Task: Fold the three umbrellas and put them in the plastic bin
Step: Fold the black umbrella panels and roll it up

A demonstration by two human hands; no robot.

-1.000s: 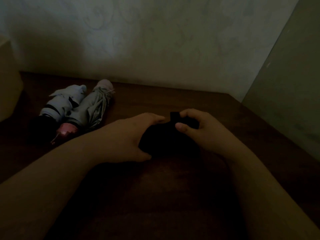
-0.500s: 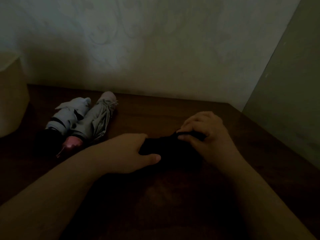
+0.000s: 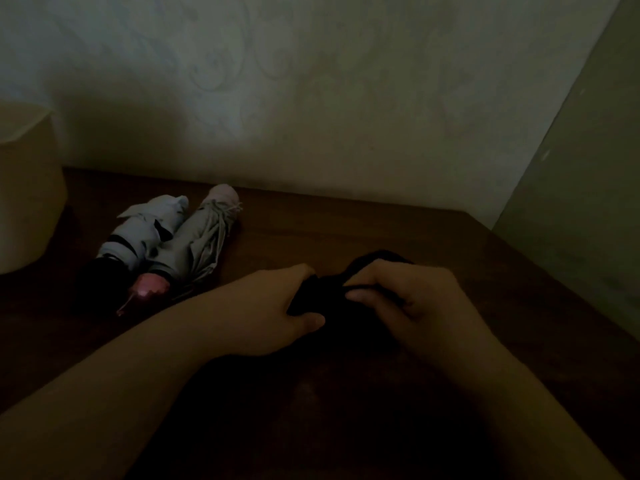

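Note:
A black umbrella (image 3: 329,292) lies on the dark wooden table (image 3: 346,230) between my hands. My left hand (image 3: 273,306) grips its near end, thumb underneath. My right hand (image 3: 408,299) curls over the far part and pinches the black fabric. Two folded umbrellas lie side by side at the left: a pale blue one with a black handle (image 3: 138,237) and a grey one with a pink handle (image 3: 197,244). The pale plastic bin (image 3: 24,202) stands at the far left edge. The scene is very dim.
A patterned wall (image 3: 311,98) closes the table's back edge, and a greenish panel (image 3: 588,168) stands along the right side. The table's right edge runs diagonally past my right hand.
My right hand has moved from the umbrella's far tip down over its body, fingers curling tighter on the fabric. My left hand keeps its grip. The camera has tilted, showing more of the bin.

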